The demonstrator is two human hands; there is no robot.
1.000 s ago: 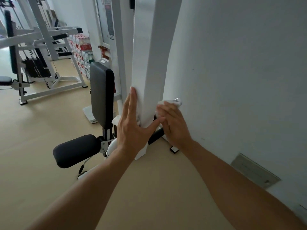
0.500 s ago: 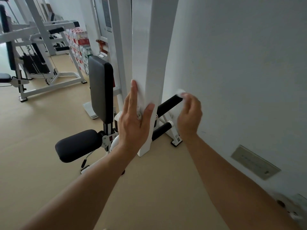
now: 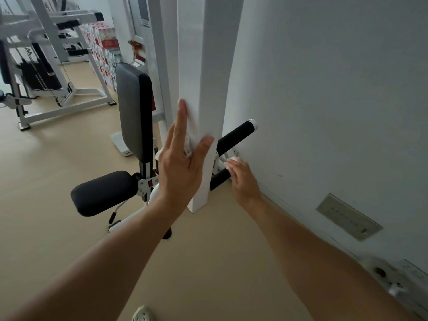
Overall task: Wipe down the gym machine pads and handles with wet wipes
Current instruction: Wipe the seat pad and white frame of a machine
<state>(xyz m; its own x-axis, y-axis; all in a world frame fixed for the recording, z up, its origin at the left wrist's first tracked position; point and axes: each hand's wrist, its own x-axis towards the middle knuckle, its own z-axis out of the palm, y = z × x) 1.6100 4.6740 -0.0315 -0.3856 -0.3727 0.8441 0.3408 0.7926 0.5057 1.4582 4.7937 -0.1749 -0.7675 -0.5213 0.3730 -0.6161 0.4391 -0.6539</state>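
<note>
Now the left hand (image 3: 180, 165) lies flat against the white post (image 3: 203, 89), fingers straight and pointing up, thumb spread across the post's front face, with a crumpled wipe (image 3: 188, 149) pressed under the palm. Lower, by the wall (image 3: 324, 89), the right hand (image 3: 243, 179) reaches down with its arm extended, fingers curled around a second wipe (image 3: 232, 159) at the lower black handle (image 3: 220, 178). Above it the upper handle (image 3: 235, 136) sticks out bare.
</note>
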